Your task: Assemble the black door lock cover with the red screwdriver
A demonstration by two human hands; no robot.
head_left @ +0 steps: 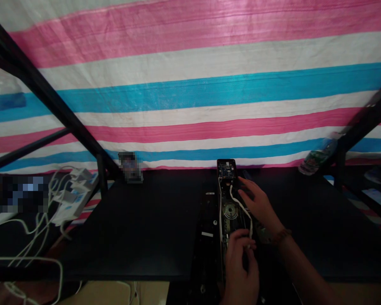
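A long, narrow black device housing [230,195] lies lengthwise before me with its inside exposed. A circuit board [226,170] sits at its far end, and a round metallic part [231,210] shows farther down. A white cable [244,208] runs loosely along the right of the housing to the fingers of my left hand [243,267]. These fingers are curled and closed on the cable near its lower end. My right hand [257,201] is at the housing's upper right edge, fingers apart, holding nothing. Dim light hides much of the housing's near end.
Left of the housing lies a dark panel [206,237] with small pale labels. A plastic bottle [319,156] leans at the back right. Power strips [71,203] with tangled white cords are at the left, beside a black metal frame bar [60,106]. Striped sheeting [190,97] hangs behind.
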